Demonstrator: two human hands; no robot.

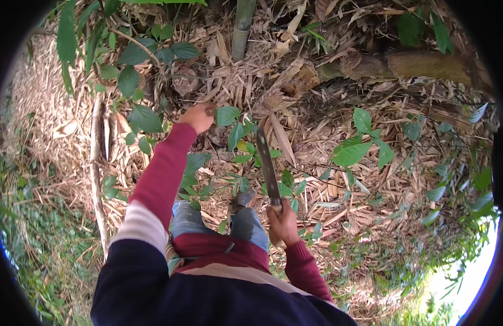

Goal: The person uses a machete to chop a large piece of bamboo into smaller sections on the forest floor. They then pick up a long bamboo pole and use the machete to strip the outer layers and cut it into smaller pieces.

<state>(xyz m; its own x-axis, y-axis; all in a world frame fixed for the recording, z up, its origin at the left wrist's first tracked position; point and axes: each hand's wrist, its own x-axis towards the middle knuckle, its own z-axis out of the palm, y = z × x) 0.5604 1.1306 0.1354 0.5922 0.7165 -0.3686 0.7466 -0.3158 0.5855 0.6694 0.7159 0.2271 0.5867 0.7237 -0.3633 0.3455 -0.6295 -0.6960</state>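
Head view: the right hand [283,223] grips a big knife [268,163] above wood chips [283,142]. The left hand [198,117] is by green leaves [227,115]; I can't tell if it's closed. It looks like reaching, knife ready; next calls for keeping fingers off the blade.

Dry litter [72,187] — upright green stalk [242,30]

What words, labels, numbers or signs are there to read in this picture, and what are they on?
None: I see no readable words, labels, numbers or signs.
Long knife in the right hand: no readable writing; any tiny marks on it are too small to make out.
Sweater: bands of red, pale and dark blue, no letters showing.
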